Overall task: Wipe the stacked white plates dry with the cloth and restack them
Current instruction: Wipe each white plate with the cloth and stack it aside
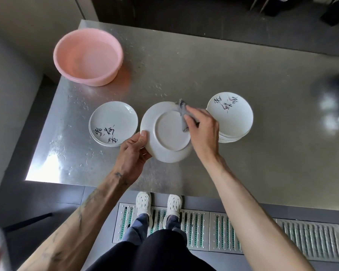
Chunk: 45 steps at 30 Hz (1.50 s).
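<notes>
- Steel desk, water-spotted, pink basin at its far left corner.
- Wiping step: left hand grips the upturned plate by its rim, above the near-middle.
- Right hand pinches the cloth on the plate's far rim.
- Next, likely: restack on the left stack; the right stack waits.

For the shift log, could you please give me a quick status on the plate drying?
Left hand grips upturned plate by rim. Right hand pinches grey cloth against it. Left stack, right stack unobstructed.
</notes>
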Tool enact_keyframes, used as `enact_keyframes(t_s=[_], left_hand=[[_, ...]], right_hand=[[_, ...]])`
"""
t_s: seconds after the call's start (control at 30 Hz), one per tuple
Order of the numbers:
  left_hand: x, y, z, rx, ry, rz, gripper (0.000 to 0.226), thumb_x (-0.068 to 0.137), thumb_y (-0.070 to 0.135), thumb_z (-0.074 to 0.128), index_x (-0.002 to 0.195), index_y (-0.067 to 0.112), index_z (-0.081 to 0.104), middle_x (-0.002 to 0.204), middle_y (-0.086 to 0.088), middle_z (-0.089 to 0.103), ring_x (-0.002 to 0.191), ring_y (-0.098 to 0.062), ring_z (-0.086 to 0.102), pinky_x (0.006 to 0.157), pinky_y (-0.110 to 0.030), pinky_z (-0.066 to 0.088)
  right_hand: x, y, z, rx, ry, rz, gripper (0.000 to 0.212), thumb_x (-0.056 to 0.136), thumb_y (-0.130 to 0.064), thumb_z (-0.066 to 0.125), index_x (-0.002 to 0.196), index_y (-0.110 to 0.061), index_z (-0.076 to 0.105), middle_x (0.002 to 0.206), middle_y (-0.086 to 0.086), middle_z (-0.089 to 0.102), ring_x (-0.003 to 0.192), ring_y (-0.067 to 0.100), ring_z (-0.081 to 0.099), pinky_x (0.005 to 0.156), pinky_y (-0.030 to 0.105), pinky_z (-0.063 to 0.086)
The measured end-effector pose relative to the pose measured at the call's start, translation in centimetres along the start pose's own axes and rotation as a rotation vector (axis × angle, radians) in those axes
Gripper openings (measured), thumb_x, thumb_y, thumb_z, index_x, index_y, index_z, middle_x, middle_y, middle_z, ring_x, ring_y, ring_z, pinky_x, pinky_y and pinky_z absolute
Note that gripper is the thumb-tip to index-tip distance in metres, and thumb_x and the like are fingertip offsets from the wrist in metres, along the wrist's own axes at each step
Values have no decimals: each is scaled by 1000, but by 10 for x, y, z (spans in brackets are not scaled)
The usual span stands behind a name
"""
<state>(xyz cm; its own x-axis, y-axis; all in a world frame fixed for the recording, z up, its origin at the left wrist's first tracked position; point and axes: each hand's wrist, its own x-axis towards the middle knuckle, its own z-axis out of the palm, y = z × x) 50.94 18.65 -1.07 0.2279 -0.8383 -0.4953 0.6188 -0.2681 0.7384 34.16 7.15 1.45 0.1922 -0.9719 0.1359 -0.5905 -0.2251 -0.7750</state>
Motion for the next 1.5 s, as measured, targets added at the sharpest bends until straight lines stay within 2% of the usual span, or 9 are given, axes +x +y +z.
enact_keyframes(t_s=[0.13,0.37,0.57,0.73,0.87,1.03,1.2,1.37,1.5], left_hand=[[0,0,-1,3,12,-3,32,98,33,58,112,10,75,114,-7,73,100,-17,67,85,-32,61],[6,4,10,-15,-6,6,29,103,29,54,112,11,75,111,-8,72,97,-17,67,82,-31,60],[10,8,16,-105,24,45,33,110,23,43,117,6,71,113,-13,74,99,-20,71,82,-30,60],[9,-1,22,-143,112,58,35,110,24,44,128,3,65,123,-17,68,109,-23,65,93,-35,59],[6,-6,23,-205,111,60,34,109,22,47,131,-1,60,117,-14,68,101,-20,65,82,-27,57],[9,-5,23,-242,157,60,44,109,24,46,140,-5,55,139,-24,60,122,-29,62,104,-41,55],[10,-6,23,-255,143,62,41,108,24,48,136,-3,59,128,-19,67,112,-23,67,92,-32,59],[10,-4,25,-146,134,76,29,109,23,48,117,14,74,117,-2,74,104,-12,69,86,-30,59],[6,-4,22,-93,113,60,31,110,23,47,124,11,71,127,-7,69,112,-15,66,88,-31,59]], right_hand=[[6,15,-2,83,5,276,13,92,-14,65,84,-23,69,60,-19,58,62,2,48,71,24,44],[-16,-27,14,105,-116,-65,32,91,-11,72,122,-17,75,123,-8,71,112,2,64,100,17,46],[-77,-19,23,17,9,-281,29,94,-5,70,123,-8,74,128,1,69,118,13,65,106,28,50],[-82,-15,29,32,163,-84,28,96,-7,69,124,-8,73,128,0,70,115,13,67,100,34,54],[-83,-29,47,8,8,-266,30,96,-7,68,125,-9,73,131,2,69,120,16,65,103,32,52],[-78,-16,34,43,138,-88,30,96,-6,68,126,-8,72,130,1,68,118,15,66,101,35,53],[-82,-21,41,1,73,-228,30,97,-6,67,126,-7,72,131,3,68,122,16,64,106,30,50],[-70,4,16,111,191,62,31,96,-4,68,127,-10,70,127,1,69,117,11,65,101,35,53],[-29,19,2,225,164,252,29,96,-8,68,125,-11,72,117,0,74,107,14,69,97,42,55]])
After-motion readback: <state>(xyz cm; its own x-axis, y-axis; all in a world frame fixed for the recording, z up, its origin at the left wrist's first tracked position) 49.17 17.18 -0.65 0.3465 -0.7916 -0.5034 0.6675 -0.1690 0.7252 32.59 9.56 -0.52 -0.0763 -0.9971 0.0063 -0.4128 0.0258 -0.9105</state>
